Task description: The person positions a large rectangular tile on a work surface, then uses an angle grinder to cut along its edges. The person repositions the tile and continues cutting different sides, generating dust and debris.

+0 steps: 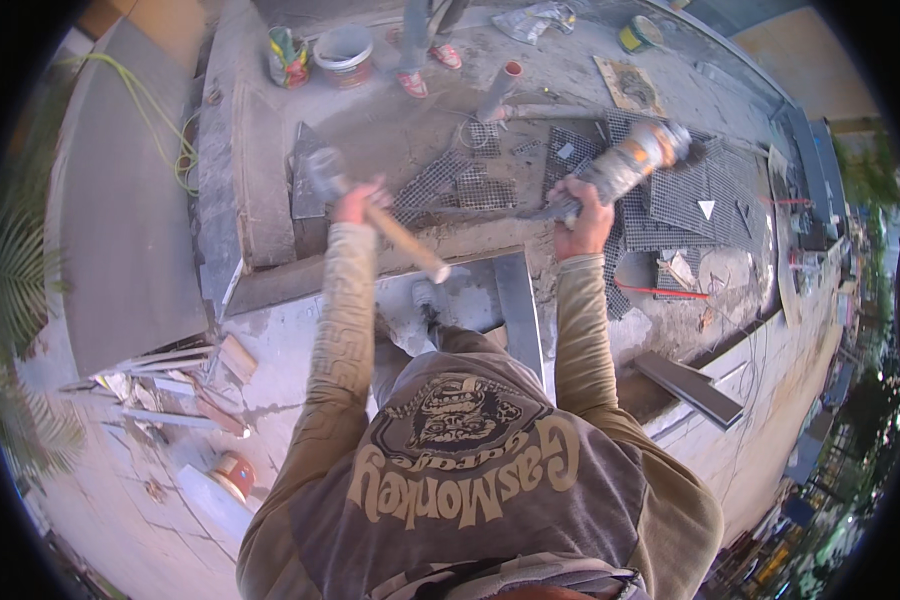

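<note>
My left hand (358,203) is closed round the pale wooden handle of a hammer (407,246). Motion blurs the hammer's head, up and left of the fist, while the handle's butt points down to the right. In my right hand (585,217) is a dusty grey cylindrical tool (625,166) with orange patches, gripped at its near-left end and tilted up to the right. Blur hides its exact kind. Both hands are apart, above a rough grey work area where sheets of small dark mosaic tile (705,205) lie at the right.
Another person's legs and red shoes (412,84) stand at the far side, by a white bucket (343,56) and a colourful bag (288,60). An upright pipe (500,90) rises beyond my hands. Dark boards (690,388) lie at right; scraps (170,385) and an orange bucket (234,474) at left.
</note>
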Demonstrator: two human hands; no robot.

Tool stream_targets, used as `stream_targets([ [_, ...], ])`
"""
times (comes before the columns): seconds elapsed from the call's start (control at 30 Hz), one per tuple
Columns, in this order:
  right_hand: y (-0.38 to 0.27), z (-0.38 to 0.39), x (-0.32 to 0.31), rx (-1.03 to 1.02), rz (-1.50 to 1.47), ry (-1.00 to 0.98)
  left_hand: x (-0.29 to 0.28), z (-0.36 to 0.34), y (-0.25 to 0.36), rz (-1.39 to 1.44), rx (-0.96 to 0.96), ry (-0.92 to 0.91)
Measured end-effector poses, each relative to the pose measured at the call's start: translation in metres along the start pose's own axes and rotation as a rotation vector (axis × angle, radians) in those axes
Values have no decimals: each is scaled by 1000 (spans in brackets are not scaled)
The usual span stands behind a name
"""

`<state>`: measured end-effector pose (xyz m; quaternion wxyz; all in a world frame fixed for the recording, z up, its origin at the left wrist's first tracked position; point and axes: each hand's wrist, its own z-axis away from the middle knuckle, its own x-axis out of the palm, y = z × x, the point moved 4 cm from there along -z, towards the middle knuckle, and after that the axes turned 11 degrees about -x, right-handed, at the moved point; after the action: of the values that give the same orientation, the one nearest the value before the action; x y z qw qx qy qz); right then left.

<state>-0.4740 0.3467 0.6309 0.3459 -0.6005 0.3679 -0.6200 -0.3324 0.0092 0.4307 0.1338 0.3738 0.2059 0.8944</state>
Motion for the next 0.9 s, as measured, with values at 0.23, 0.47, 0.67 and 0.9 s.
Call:
stream_targets([
  [0.23, -39, -35, -120, -95, 126, 190, -97, 4, 32, -95, 80, 100],
  [0.47, 0, 31, -91, 254, 68, 197, -24, 56, 14, -352, 9, 384],
  [0.67, 55, 51, -77, 453, 180, 50, -70, 99, 8, -647, -140, 334],
  [0.9, 103, 58, -83, 554, 272, -218, -140, 185, -53, -327, -147, 546],
])
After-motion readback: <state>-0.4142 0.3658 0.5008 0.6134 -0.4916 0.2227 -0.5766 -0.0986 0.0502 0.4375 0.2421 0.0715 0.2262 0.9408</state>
